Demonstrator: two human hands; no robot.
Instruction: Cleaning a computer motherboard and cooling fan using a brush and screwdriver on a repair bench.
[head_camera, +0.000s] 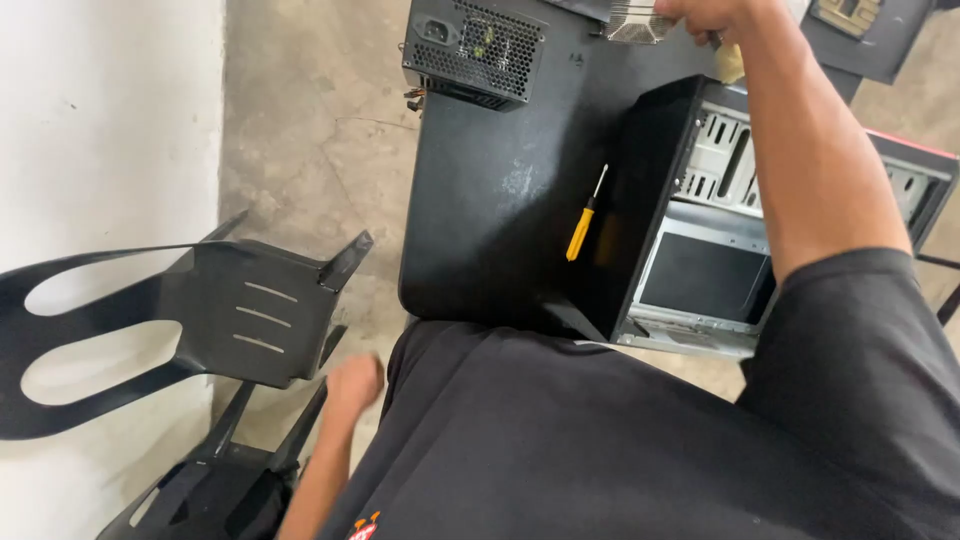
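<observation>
Grey concrete floor (300, 120) and a white wall (100, 120) are surrounding a black table (490, 200), seen from above. Nearest to the camera, the person's left hand (352, 385) is hanging low beside a black plastic chair (230, 310); it is blurred, the fingers are looking curled, and it is holding nothing that I can see. On the table a yellow-handled screwdriver (583, 222) is lying just beside an open black computer case (700, 240). Farther away a power supply unit (472, 48) is sitting at the far edge of the table. At the top, the right hand (712, 15) is closing around a metal finned heatsink (636, 24), holding it above the table, near the case.
</observation>
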